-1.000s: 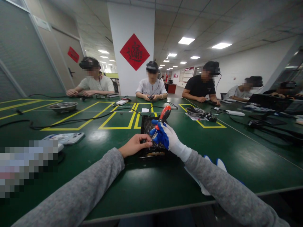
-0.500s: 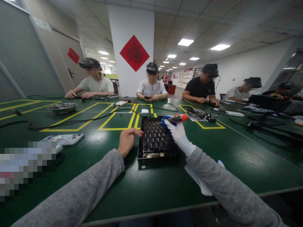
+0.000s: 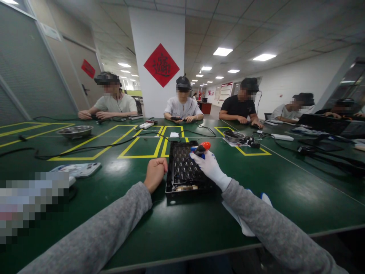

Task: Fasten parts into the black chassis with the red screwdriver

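Observation:
A black rectangular electronic device lies in front of me, its top showing a dark panel with rows of small shiny marks and a light strip at the near end. My right hand, in a white glove with blue fingers, grips a screwdriver by its red-and-black handle over the device's right half. The driver's shaft slants left and down towards the panel; whether the tip touches cannot be made out. Bare and curled closed, my left hand is beside the device's left edge. Whatever it may hold is hidden.
Another white-and-blue glove lies under my right forearm. A phone is at left, with a metal bowl beyond. Another bowl and black cables lie to the right. Several people sit across the green table.
The screwdriver has swung from lying nearly level to a steeper tilt, its handle moving left. My left hand has drawn back slightly, and its outstretched index finger has curled in.

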`<state>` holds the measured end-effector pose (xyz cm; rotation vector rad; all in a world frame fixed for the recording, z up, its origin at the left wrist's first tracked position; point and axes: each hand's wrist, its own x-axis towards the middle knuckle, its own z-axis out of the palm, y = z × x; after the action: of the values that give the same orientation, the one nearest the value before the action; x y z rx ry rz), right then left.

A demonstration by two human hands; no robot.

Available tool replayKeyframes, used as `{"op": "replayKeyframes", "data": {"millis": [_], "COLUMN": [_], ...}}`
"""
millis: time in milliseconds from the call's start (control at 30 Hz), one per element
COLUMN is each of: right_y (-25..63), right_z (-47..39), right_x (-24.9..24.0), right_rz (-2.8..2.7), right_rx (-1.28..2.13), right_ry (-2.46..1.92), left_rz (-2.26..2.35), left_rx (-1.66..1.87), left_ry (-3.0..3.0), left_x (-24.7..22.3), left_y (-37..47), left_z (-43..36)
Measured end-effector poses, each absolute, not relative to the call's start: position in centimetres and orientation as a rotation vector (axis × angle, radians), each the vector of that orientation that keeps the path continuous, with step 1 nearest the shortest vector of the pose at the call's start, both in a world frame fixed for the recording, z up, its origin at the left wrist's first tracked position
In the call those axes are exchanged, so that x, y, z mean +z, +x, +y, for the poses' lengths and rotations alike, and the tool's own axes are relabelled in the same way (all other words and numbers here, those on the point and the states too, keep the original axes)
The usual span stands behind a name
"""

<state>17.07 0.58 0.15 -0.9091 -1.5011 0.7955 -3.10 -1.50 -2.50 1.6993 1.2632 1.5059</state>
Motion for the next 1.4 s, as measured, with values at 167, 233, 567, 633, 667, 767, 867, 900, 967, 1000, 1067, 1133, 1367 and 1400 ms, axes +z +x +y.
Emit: {"op": "replayKeyframes", "data": {"millis": [167, 233, 567, 633, 667, 767, 867, 900, 967, 1000, 1067, 1133, 1367, 1400], "right_y": [17.4, 17.4, 17.3, 17.3, 17.3, 17.4, 17.4, 17.4, 17.3, 17.3, 17.2, 17.1, 17.0, 17.1], "right_z": [0.0, 0.0, 0.9, 0.9, 1.0, 1.0, 0.9, 0.9, 0.7, 0.5, 0.3, 0.1, -0.1, 0.0], "right_x": [1.3, 1.6, 1.2, 1.1, 1.1, 0.9, 0.9, 1.0, 1.1, 1.2, 1.4, 1.5, 1.6, 1.6], "right_rz": [-1.416, -1.37, -1.101, -1.103, -1.107, -1.12, -1.123, -1.127, -1.144, -1.152, -1.157, -1.148, -1.148, -1.148], "right_rx": [0.616, 0.643, 0.856, 0.859, 0.863, 0.876, 0.889, 0.898, 0.917, 0.924, 0.925, 0.92, 0.904, 0.9], "right_ry": [-0.981, -0.995, -0.864, -0.864, -0.866, -0.873, -0.867, -0.865, -0.862, -0.864, -0.868, -0.873, -0.848, -0.846], "left_rz": [1.385, 1.426, 1.411, 1.388, 1.372, 1.33, 1.318, 1.316, 1.305, 1.295, 1.27, 1.247, 1.238, 1.234], "left_rx": [1.487, 1.451, 1.289, 1.292, 1.296, 1.304, 1.307, 1.306, 1.298, 1.292, 1.286, 1.281, 1.28, 1.279], "left_ry": [1.874, 1.969, 2.255, 2.256, 2.257, 2.261, 2.254, 2.249, 2.236, 2.228, 2.208, 2.186, 2.092, 2.073], "left_x": [-2.0, -2.0, -3.1, -3.1, -3.0, -3.0, -3.0, -3.1, -3.1, -3.1, -3.1, -3.1, -3.1, -3.1], "left_y": [-2.8, -2.6, -3.0, -3.0, -3.0, -2.9, -2.9, -2.9, -2.8, -2.8, -2.7, -2.7, -2.6, -2.6], "left_z": [-1.3, -1.1, -0.3, -0.3, -0.3, -0.2, -0.2, -0.2, -0.2, -0.3, -0.3, -0.4, -0.3, -0.3]}}
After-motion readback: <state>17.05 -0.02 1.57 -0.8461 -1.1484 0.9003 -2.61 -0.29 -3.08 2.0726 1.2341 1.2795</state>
